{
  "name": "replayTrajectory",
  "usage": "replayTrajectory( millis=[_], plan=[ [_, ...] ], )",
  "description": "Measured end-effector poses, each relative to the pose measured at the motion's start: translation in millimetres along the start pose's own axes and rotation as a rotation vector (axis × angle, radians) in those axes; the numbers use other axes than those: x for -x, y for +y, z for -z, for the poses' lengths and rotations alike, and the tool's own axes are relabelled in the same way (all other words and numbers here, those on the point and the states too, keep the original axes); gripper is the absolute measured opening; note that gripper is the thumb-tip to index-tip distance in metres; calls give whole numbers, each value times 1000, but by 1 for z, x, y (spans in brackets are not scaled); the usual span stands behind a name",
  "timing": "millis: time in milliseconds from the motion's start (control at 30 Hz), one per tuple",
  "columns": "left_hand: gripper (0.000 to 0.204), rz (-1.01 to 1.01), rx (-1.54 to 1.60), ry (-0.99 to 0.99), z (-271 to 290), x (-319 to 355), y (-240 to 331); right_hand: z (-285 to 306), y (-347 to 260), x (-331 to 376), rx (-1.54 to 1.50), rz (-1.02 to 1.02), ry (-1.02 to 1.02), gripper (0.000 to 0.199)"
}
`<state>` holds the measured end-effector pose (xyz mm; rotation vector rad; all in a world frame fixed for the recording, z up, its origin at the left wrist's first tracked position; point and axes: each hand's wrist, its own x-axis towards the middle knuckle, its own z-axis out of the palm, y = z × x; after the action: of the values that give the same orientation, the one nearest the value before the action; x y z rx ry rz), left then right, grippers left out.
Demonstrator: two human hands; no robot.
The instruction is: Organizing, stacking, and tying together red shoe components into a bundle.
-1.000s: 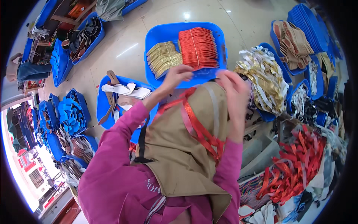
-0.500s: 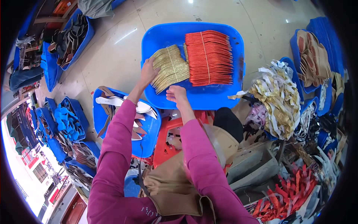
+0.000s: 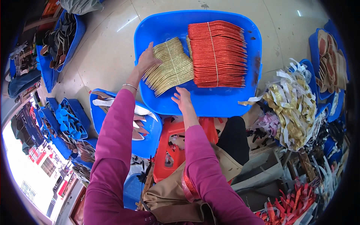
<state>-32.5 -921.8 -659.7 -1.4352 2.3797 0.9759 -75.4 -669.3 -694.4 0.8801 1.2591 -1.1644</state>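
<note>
A tied bundle of gold glittery cut pieces [image 3: 170,67] lies at the left in a large blue tub [image 3: 228,107]. Close against it sits a bigger tied bundle of red glittery pieces [image 3: 215,54], its layers fanned on edge. My left hand [image 3: 147,59] is at the gold bundle's upper left side, thumb and fingers spread; whether it touches the pieces I cannot tell. At the tub's near wall, just below the gold bundle, my right hand [image 3: 182,98] has its fingers apart and holds nothing.
A smaller blue bin [image 3: 152,144] with white and brown cut pieces stands near left, beside a red plastic stool [image 3: 168,150]. Gold and white scrap strips [image 3: 290,112] heap up at the right, red scraps [image 3: 290,202] below. More blue bins [image 3: 77,118] line the left.
My right hand has loosened from curled fingers to spread ones. My left hand's fingers have lifted and opened at the gold bundle. The tub looks larger in view; both bundles stay in it.
</note>
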Motion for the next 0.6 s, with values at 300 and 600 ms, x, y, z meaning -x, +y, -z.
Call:
replayTrajectory(
  millis=[300, 600],
  plan=[
    [83, 66, -241, -153, -1, -26, 5, 3, -11, -59, -159, -41, -63, 46],
    [68, 3, -360, -67, 12, -13, 31, -11, -38, -45, -311, 15, -358, 55]
  ],
)
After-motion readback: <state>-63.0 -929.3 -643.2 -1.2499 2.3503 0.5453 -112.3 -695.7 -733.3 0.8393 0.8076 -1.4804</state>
